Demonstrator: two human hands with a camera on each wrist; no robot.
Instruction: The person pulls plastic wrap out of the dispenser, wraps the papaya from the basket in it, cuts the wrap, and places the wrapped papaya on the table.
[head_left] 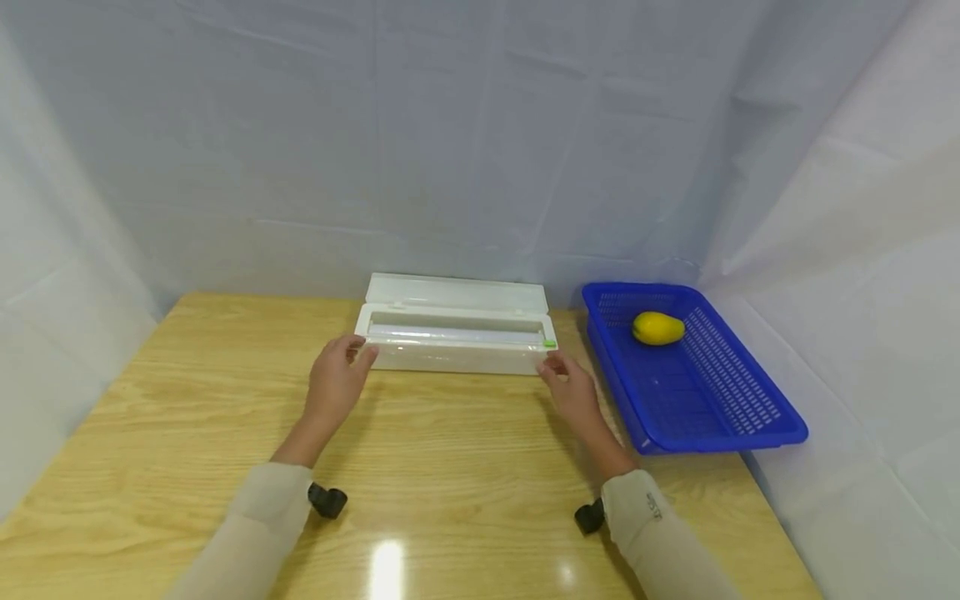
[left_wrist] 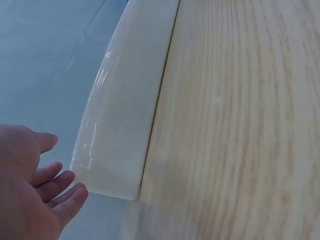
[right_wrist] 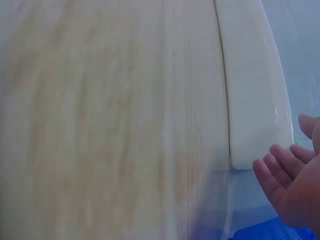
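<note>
Both hands, left hand (head_left: 335, 385) and right hand (head_left: 572, 388), fingers loose and holding nothing, reach the wrap box (head_left: 457, 337) ends on the desk (head_left: 225, 400), apparently about to take the film edge.

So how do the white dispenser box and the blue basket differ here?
The white dispenser box is long, narrow and solid-walled, with its lid open; the blue basket is wider, perforated and has no lid. The box holds a roll of clear film, the basket a single yellow fruit. The left hand and right hand sit at the box's two ends, while nothing touches the basket. Both are plastic and rest on the wooden table.
</note>
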